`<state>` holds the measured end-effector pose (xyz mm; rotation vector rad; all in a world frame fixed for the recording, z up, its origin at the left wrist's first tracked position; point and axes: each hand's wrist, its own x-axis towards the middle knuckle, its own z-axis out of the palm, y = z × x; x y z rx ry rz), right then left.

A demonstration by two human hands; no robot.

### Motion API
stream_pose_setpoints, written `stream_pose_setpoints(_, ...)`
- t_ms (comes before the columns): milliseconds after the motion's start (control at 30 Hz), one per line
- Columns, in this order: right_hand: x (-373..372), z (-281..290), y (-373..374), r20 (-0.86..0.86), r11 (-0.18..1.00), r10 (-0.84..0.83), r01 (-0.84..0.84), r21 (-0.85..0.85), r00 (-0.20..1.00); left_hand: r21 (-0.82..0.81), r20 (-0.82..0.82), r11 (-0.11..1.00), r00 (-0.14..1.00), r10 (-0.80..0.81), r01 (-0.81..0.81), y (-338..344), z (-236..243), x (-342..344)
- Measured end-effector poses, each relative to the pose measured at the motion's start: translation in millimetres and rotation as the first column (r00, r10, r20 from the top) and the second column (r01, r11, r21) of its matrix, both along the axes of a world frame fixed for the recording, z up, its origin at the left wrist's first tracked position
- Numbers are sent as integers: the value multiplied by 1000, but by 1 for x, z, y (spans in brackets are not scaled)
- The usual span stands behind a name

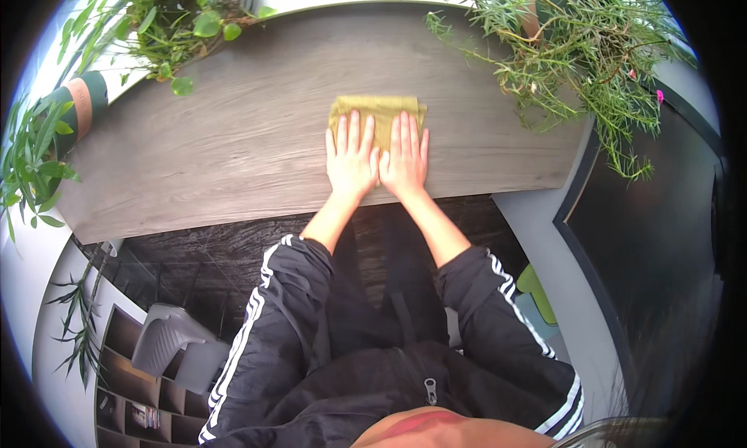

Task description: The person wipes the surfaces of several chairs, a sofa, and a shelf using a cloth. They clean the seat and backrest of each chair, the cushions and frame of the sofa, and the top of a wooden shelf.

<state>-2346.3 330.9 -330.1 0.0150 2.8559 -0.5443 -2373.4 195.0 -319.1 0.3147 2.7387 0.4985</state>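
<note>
A folded yellow-green cloth (379,104) lies flat near the middle of a grey-brown wooden table (233,121). My left hand (352,159) rests palm down on its left part, fingers stretched out and pointing away from me. Beside it, my right hand (405,156) presses flat on the right part, its fingers also straight. The two thumbs meet or nearly meet between the hands. The cloth's far edge shows beyond my fingertips; much of its near part is hidden under my hands. Neither hand grips it.
Leafy potted plants (163,24) stand at the far left, with another green pot (82,106) by the left edge. A trailing plant (576,67) hangs over the table's far right corner. Below left are a grey chair (167,339) and shelves (124,366). A dark panel (646,215) stands right.
</note>
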Motion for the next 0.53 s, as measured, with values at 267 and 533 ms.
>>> stream_pose_setpoints(267, -181, -10, 44, -145, 982, 184, -189, -25, 972, -44, -321, 984, 935, 151, -174, 45, -18, -150)
stream_pose_setpoints(533, -210, -44, 61, -213, 974, 144, -176, -143, 966, -158, -316, 967, 938, 142, -200, 68, -17, -185)
